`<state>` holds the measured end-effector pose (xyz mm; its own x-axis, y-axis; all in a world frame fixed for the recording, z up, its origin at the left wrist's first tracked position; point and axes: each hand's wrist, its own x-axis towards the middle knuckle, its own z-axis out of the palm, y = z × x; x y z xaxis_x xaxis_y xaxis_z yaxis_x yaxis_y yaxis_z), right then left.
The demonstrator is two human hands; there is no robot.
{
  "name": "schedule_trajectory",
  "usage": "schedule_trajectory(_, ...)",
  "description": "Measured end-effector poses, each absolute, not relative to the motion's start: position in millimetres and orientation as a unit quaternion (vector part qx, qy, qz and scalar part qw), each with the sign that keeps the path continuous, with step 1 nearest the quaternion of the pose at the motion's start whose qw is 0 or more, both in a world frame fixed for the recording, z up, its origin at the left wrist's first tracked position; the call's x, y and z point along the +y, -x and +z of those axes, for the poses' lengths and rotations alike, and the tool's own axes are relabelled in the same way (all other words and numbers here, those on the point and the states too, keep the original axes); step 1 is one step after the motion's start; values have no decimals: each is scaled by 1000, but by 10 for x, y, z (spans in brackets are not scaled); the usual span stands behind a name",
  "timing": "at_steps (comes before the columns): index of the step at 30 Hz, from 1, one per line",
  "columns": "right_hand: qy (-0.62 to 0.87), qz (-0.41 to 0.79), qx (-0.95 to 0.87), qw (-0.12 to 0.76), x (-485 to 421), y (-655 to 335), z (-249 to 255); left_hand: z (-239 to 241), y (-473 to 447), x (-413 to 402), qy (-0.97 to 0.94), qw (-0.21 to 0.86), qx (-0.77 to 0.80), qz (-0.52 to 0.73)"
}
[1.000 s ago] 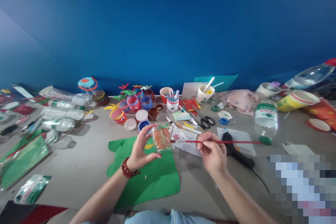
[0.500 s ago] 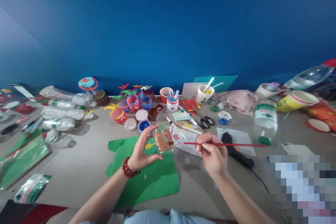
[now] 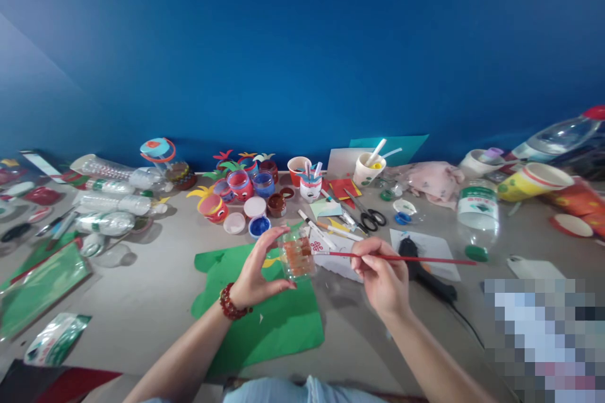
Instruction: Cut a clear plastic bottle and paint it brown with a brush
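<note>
My left hand (image 3: 258,274), with a red bead bracelet on the wrist, grips a small clear plastic cup (image 3: 297,255) streaked with orange-brown paint, held above a green felt sheet (image 3: 278,321). My right hand (image 3: 382,277) pinches a thin red-handled paintbrush (image 3: 416,258). The brush lies level and its tip touches the right side of the cup. Both hands hover over the table's near middle.
Small paint pots (image 3: 259,225) and decorated painted jars (image 3: 240,184) stand behind the cup. Scissors (image 3: 366,214), pens and paper cups (image 3: 367,169) lie further back. Empty plastic bottles (image 3: 111,204) crowd the left; a black glue gun (image 3: 428,280) and a bottle (image 3: 478,214) sit on the right.
The cup has sunk slightly and turned in my left hand. The brush tip has shifted a little across the cup's side, and more brown paint shows there.
</note>
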<state>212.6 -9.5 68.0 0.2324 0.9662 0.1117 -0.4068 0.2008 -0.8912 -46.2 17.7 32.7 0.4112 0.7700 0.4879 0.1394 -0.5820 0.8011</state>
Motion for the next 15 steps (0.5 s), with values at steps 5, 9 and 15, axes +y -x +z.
schedule_trajectory(5, 391, 473, -347, 710, -31, -2208, 657, 331, 485, 177, -764, 345, 307, 450)
schedule_trajectory(9, 368, 495, -355, 702, -80, -2151, 687, 369, 468, 182, -777, 331, 296, 446)
schedule_trajectory(15, 393, 511, -358, 675, -103, -2112, 689, 373, 450, 180, -785, 323, 290, 441)
